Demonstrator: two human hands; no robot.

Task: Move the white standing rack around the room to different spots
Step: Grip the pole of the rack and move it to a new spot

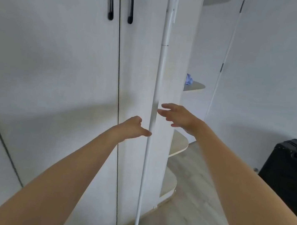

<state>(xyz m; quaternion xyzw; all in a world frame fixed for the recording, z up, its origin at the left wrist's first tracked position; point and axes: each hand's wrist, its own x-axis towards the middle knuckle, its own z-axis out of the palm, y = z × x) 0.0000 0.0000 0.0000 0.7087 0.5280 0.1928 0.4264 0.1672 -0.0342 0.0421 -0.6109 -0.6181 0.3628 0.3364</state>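
The white standing rack (160,72) is a thin upright pole in front of a white wardrobe, running from the top of the view down to its base foot at the bottom edge. My left hand (132,128) is just left of the pole at mid height, fingers loosely curled, thumb tip touching or nearly touching the pole. My right hand (178,116) hovers just right of the pole, a little higher, fingers spread and holding nothing. Neither hand is wrapped around the pole.
The white wardrobe (74,66) with black handles (111,1) fills the left side. Rounded corner shelves (179,144) stick out to the right of it, one holding a blue item (189,79). A black suitcase (290,171) stands at the right by a white door (224,65). The floor is light wood.
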